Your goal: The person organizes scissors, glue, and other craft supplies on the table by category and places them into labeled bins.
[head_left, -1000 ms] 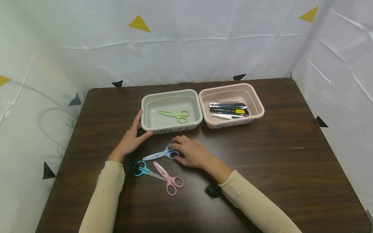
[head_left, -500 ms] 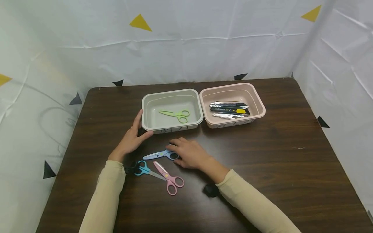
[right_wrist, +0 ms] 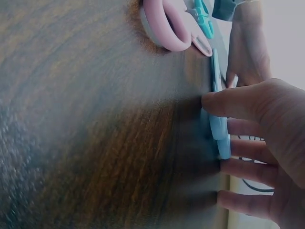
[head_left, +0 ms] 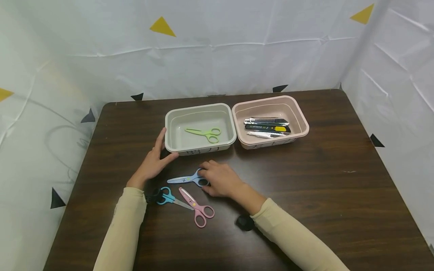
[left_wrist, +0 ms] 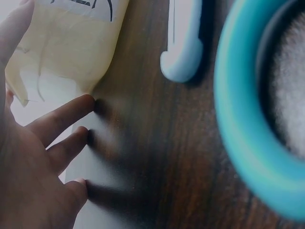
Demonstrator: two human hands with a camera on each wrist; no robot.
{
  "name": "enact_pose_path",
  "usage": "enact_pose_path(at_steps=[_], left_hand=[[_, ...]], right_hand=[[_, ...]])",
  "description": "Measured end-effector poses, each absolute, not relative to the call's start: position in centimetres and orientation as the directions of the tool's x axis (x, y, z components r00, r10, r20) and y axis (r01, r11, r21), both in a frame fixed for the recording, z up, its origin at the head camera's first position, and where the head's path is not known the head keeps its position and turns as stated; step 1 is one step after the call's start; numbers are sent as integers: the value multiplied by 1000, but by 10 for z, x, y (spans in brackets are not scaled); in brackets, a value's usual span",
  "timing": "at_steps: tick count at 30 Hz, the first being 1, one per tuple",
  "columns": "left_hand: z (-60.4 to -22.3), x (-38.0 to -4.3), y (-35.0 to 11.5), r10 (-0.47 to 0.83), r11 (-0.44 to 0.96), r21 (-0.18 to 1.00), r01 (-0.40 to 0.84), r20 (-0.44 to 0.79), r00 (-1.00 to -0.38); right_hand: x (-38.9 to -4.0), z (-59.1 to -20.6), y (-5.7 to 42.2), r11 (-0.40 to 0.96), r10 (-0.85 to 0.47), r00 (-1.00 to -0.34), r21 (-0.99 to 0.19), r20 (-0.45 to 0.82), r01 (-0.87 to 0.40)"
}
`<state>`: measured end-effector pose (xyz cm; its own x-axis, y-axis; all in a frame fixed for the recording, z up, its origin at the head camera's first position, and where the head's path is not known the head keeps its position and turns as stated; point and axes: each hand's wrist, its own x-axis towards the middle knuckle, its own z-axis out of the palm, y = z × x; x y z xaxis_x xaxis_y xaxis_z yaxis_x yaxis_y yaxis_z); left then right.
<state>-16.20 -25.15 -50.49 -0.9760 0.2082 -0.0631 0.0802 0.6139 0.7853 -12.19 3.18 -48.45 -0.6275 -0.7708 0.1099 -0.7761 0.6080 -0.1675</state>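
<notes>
In the head view my right hand (head_left: 222,178) is over the handle end of the light blue scissors (head_left: 184,180), which lie on the dark table. The right wrist view has the thumb on the near side of the blue handles (right_wrist: 219,126) and the fingers on the far side, pinching them. Just in front lie pink scissors (head_left: 191,199) and turquoise-handled scissors (head_left: 167,196), blades close together. My left hand (head_left: 150,163) is spread at the left front corner of a grey-green bin (head_left: 200,150), thumb at its front wall. Green scissors (head_left: 207,133) lie in that bin.
Against the grey-green bin's right side stands a pink bin (head_left: 300,126) holding several utility knives (head_left: 266,128). A white sheet (head_left: 210,71) hangs behind the table (head_left: 322,180). Both wrists wear dark cameras, the right one (head_left: 245,223) close over the table.
The light blue scissors have turned slightly, their tip shifting a little away from me, with my right hand on the handles. My left hand stays at the bin's corner.
</notes>
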Motion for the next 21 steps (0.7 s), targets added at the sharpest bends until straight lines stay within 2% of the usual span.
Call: enact_pose_path(at_steps=[8,21], left_hand=[[-506,-163,-251,210,607,789,92,-48,-977],[-506,-163,-251,204,608,789,85,-53,-977]], right_hand=[[-118,-481,32,650,-743,-665,-158,74,-743],[-111,-479,30,711,-677,-733,-207,57,-672]])
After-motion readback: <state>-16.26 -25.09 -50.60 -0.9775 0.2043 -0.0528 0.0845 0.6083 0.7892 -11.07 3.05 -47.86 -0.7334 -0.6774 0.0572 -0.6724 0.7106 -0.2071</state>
